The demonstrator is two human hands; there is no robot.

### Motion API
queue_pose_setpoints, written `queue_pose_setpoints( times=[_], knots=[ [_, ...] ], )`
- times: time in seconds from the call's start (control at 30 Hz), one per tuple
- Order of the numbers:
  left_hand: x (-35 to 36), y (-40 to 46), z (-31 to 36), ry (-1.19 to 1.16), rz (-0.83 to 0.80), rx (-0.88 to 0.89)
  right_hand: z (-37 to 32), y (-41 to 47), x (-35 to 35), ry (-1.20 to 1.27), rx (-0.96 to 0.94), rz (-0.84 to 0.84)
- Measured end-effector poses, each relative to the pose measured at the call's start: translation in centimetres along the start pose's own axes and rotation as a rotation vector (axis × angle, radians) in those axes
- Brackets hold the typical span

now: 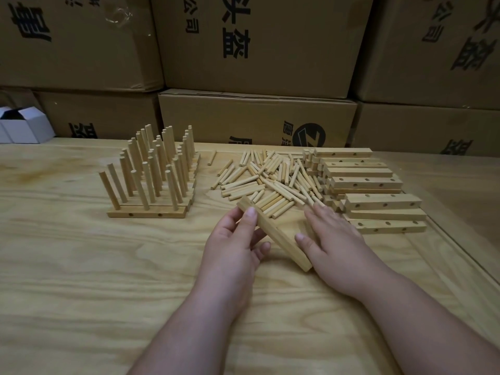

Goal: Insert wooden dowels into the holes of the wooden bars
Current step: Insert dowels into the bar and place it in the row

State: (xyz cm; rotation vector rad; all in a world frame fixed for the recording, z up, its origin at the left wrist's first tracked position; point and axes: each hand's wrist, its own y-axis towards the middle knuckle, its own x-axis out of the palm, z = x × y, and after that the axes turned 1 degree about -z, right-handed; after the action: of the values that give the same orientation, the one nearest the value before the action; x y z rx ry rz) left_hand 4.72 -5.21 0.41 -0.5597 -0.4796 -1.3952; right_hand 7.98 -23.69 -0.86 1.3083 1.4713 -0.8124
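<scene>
Wooden bar (273, 234) tilted above the table (81, 266), far end toward the dowel pile, near end low by the right wrist; no writing or mark on it. Left hand (232, 250) closed around the bar's far half, thumb (250, 217) pressed on the top face, fingers curled underneath. Right hand (332, 234) lying flat and spread just right of the bar, thumb against its near half, fingertips reaching into the edge of the loose dowels (270, 180); whether anything is pinched under the palm, impossible to tell. Beyond the right fingertips, a stack of drilled bars (373, 196), holes showing along their sides. Left of and beyond the left hand, finished bars (147, 212) laid side by side with dowels standing upright in them. Farther back, cardboard cartons (257, 44) printed with large black Chinese characters, upside down and partly cut off, plus a round black logo (311, 135) on the lower middle carton. Small white boxes (24, 125) at far left.
</scene>
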Motion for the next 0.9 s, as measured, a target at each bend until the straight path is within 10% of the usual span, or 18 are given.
queue_pose_setpoints(
  times=[0.9],
  knots=[
    [0.3, 0.0, 0.0, 0.032, 0.059, -0.021, -0.7, -0.3, -0.8, -0.046, 0.172, 0.251]
  ],
)
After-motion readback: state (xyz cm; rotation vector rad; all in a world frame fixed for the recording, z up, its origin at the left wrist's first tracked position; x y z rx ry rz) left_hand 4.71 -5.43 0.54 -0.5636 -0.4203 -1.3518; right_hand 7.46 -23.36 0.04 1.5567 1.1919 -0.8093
